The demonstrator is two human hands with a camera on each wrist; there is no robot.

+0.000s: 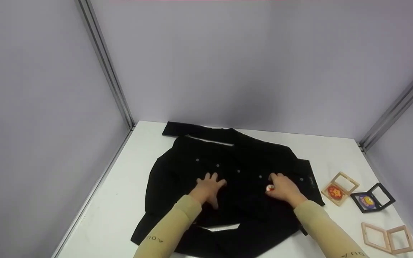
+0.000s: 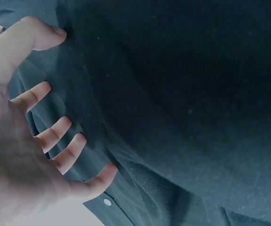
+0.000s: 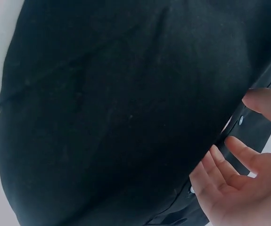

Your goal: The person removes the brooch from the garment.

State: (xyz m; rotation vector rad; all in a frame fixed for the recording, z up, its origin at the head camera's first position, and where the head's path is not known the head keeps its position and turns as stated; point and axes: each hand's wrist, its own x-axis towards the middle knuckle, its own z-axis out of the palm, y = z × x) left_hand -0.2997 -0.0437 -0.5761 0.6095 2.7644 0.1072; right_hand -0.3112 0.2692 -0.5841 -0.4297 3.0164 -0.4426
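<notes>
A black button-up shirt lies spread over the white table. Its buttons run along a placket across the middle, also visible in the right wrist view. My left hand rests on the shirt below the placket, fingers spread, holding nothing. At the right, my right hand is on the shirt, with a small round white-and-red badge between thumb and forefinger. In the right wrist view, thumb and fingers stand apart. A fold of black cloth hides most of the badge and some fingertips there.
Right of the shirt stand two open cases, one wooden with a red-orange round piece, one black with a purple-yellow one. Nearer the front lies another open wooden case. Grey panels enclose the table's back and sides.
</notes>
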